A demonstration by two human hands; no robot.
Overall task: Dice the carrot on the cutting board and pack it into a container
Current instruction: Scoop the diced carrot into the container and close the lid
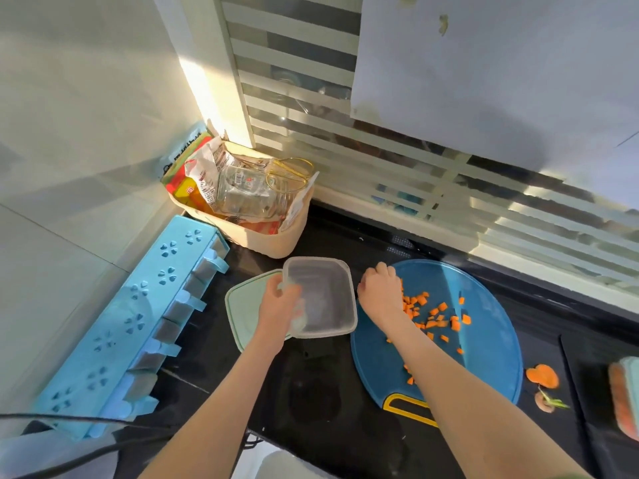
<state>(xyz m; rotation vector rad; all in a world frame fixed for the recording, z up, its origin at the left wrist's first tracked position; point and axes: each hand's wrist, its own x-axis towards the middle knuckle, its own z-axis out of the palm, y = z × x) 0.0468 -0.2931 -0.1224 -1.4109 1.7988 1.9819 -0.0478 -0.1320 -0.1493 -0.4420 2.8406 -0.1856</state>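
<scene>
Kitchen counter (pixel 311 392), dark and glossy, seen from above through my own eyes, with both of my bare forearms reaching forward. A round blue cutting board (pixel 484 347) lies under my right arm, and everything else is placed from it.

Diced carrot (pixel 435 316) is scattered in small orange cubes over the left half of the board, thickest next to my right hand (pixel 380 292). That hand rests at the board's far left edge, back upward, with the fingers bent down toward the cubes. I cannot tell whether they hold any pieces.

Just left of the board is a clear square plastic container (pixel 325 295), its right side close against the board's rim. My left hand (pixel 280 305) grips its near left corner, fingers curled over the wall. The container partly covers a pale green lid (pixel 242 305), which lies flat further left of the board.

Right of the board, on the counter, lie two carrot trimmings (pixel 543 375), one with a bit of green stalk. Beyond the board to its far left, a beige basket (pixel 262 233) holds crumpled packets and clear glass. Well left of the board, a light blue rack (pixel 121 323) with flower-shaped cut-outs runs along the wall. Behind the board is a striped window blind (pixel 380 160), with sunlight falling across it.
</scene>
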